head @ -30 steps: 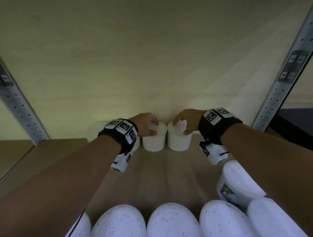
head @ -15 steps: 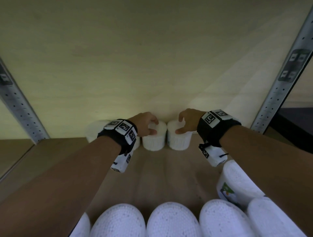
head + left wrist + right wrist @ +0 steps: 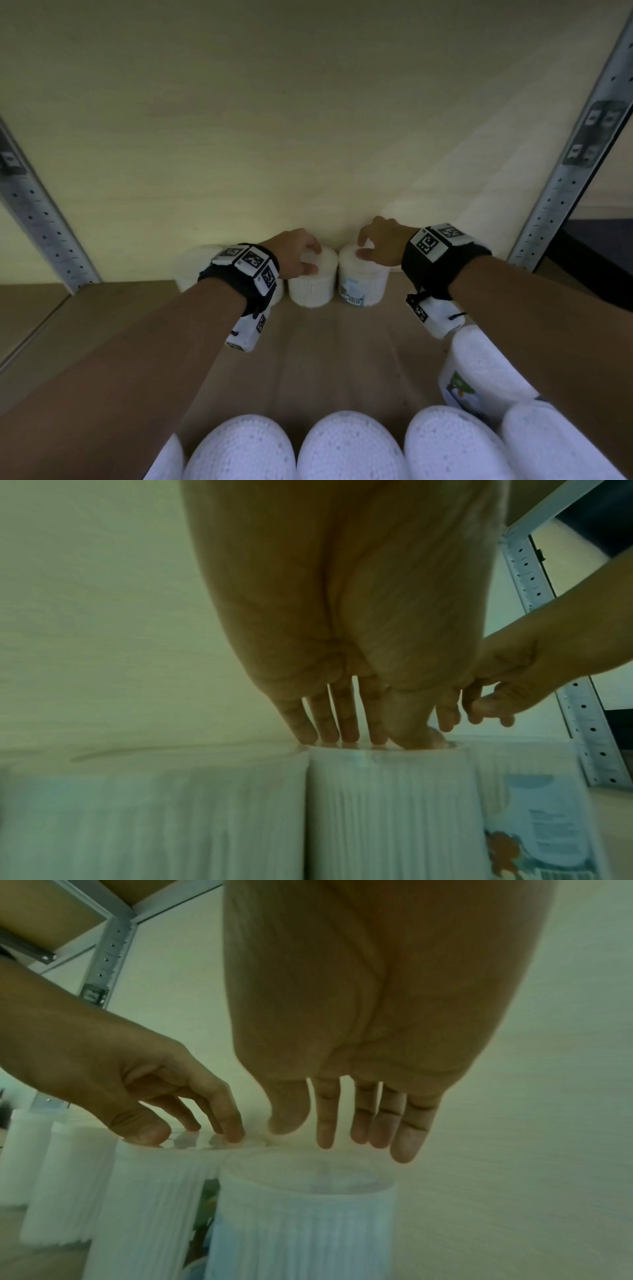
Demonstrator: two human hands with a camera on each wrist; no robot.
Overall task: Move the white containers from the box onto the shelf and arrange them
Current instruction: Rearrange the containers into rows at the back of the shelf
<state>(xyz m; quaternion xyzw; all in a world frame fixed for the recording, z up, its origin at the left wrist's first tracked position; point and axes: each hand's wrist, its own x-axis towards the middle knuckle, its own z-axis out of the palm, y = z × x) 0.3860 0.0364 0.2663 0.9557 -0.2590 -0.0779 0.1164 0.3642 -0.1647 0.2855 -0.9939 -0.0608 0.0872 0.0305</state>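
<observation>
Left hand [image 3: 294, 253] on top of a ribbed tub [image 3: 312, 279], fingertips [image 3: 346, 734] and thumb pressed on its clear lid; fingers near straight, nothing gripped. Right hand [image 3: 382, 241] just above the labelled tub [image 3: 363, 282], fingers [image 3: 380, 1123] loosely spread and pointing down, tips level with the lid rim; contact not certain, nothing enclosed. Both tubs upright at the back of the shelf [image 3: 329, 346], side by side and touching or nearly so, against the pale rear wall [image 3: 274, 120]. Blue label and barcode on the right-hand tub facing forward. Further white tubs [image 3: 191, 267] to the left in the same back row, partly hidden by the left wrist. Black wristbands [image 3: 442, 263] with square coded markers and a white camera block under each wrist. Row of white tubs [image 3: 349, 448] along the lower edge of the head view, lids toward the camera; one more tub [image 3: 479, 373] with a coloured label beside the right forearm, tilted. Perforated metal uprights [image 3: 575, 161] at both sides of the shelf bay. Box not identifiable in any view.
</observation>
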